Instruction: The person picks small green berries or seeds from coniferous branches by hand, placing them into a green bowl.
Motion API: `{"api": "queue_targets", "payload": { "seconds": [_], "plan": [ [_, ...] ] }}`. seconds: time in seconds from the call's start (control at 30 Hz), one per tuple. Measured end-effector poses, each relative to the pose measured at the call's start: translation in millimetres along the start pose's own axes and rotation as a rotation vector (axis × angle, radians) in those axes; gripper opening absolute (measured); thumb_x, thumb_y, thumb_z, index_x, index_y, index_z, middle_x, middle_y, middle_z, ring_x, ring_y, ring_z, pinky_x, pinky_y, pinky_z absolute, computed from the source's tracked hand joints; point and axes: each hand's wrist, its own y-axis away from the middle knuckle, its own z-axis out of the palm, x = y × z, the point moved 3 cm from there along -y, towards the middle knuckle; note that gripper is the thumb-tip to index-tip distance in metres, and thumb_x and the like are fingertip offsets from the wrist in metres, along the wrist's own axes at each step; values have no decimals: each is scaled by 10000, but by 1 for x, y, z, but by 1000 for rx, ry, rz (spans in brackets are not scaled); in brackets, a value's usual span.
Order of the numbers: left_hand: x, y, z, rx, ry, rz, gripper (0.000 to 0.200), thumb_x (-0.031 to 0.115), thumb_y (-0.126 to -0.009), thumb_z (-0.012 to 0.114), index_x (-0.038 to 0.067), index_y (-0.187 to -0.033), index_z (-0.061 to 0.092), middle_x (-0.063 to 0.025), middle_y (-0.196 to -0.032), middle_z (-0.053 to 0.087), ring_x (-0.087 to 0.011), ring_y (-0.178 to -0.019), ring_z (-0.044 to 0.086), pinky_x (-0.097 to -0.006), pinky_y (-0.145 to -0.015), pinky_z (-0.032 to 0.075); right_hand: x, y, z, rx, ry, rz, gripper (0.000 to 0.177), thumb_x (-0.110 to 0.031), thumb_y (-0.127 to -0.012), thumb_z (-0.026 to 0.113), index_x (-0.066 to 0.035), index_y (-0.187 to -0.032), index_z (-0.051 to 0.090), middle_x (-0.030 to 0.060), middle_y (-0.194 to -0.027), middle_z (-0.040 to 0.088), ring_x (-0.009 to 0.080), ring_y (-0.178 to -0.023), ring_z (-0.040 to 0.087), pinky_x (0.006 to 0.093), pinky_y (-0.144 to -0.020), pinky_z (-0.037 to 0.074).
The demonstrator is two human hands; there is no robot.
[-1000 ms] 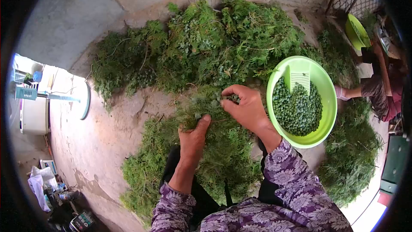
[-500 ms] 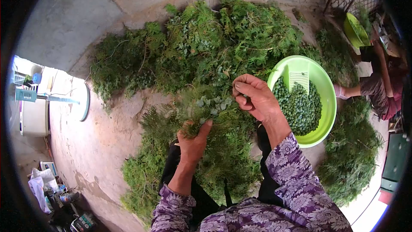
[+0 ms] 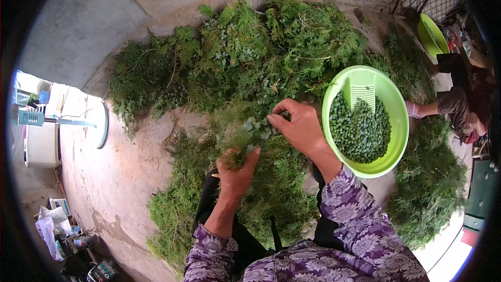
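Observation:
My left hand (image 3: 237,172) is closed around the stem end of a leafy evergreen sprig (image 3: 233,137), which is partly blurred. Pale green cones (image 3: 257,129) cluster at the sprig's right side. My right hand (image 3: 300,128) has its thumb and forefinger pinched at these cones; the exact spot between the fingertips is too small to see clearly. Close by on the right stands a light green basin (image 3: 401,138) with a ribbed panel in its wall, holding many loose green cones (image 3: 360,133). Cut evergreen branches (image 3: 276,198) lie beneath my hands.
A large heap of branches (image 3: 235,47) lies against the wall, and another pile (image 3: 428,198) sits at right. A person (image 3: 462,104) is seated at the right edge near a second green basin (image 3: 432,36). A fan stand (image 3: 99,125) and assorted clutter (image 3: 68,235) are at left.
My right hand has moved left to the cones on the sprig, its thumb and forefinger now at them. My left hand keeps its hold. At right, the other person's arm has shifted.

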Motion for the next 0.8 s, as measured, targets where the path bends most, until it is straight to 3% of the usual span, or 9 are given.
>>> {"api": "queue_targets", "payload": {
  "seconds": [0.07,0.17,0.23,0.27,0.37,0.57,0.63,0.67,0.8],
  "plan": [
    [-11,4,-1,-38,-89,-69,162,78,-747,661,10,-652,549,47,-583,500,-41,-536,423,-235,-461,339,0,0,2,95,83,-56,202,-208,-757,630,-17,-775,570,37,-631,541,105,-551,506,296,-486,418],
    [-10,2,-1,-49,-16,-39,209,76,-753,655,18,-611,513,63,-555,458,-39,-513,392,-237,-436,301,7,-5,2,114,-132,28,184,-182,-775,606,-9,-738,556,29,-607,534,99,-508,488,267,-458,402],
    [7,4,1,-56,-30,-39,208,74,-755,651,17,-611,512,65,-557,458,-38,-513,394,-235,-436,300,16,-9,-7,193,-468,343,191,-172,-806,579,-15,-705,540,18,-586,514,79,-484,458,233,-427,373],
    [12,4,2,-63,-43,-40,208,72,-758,648,17,-610,512,67,-558,458,-36,-514,395,-232,-435,299,16,-10,-15,194,-737,369,198,-178,-831,559,-32,-700,536,12,-593,499,64,-487,443,203,-402,340],
    [2,4,-3,-84,-45,-54,160,66,-759,643,3,-648,546,55,-591,500,-39,-537,418,-228,-458,335,12,-8,-20,46,-1053,491,203,-201,-844,548,-46,-715,534,21,-624,501,71,-495,444,193,-393,330],
    [1,3,-2,-99,-121,29,100,55,-755,638,-30,-780,592,-4,-687,585,-46,-619,472,-219,-542,404,-5,-3,-7,-237,-906,465,191,-240,-790,623,-58,-791,568,10,-697,539,61,-553,489,191,-425,371],
    [5,3,-3,-109,-158,35,102,54,-755,636,-31,-790,591,-9,-685,586,-46,-619,473,-221,-542,406,-13,-2,-10,-299,-438,394,226,-246,-749,664,-57,-847,590,17,-726,567,42,-591,503,190,-451,386],
    [7,3,-2,-121,-195,40,105,52,-756,634,-32,-799,590,-14,-682,588,-46,-619,474,-224,-541,407,-11,-1,-9,-316,-355,378,319,-287,-697,705,-66,-901,600,-12,-707,554,37,-619,486,182,-496,390],
    [2,3,-1,-124,-123,6,102,48,-759,628,-30,-815,594,-17,-689,590,-47,-622,474,-226,-544,409,2,-3,-6,-250,-114,161,299,-279,-700,703,-53,-868,605,-15,-717,562,51,-654,495,206,-564,411]
  ]
}}
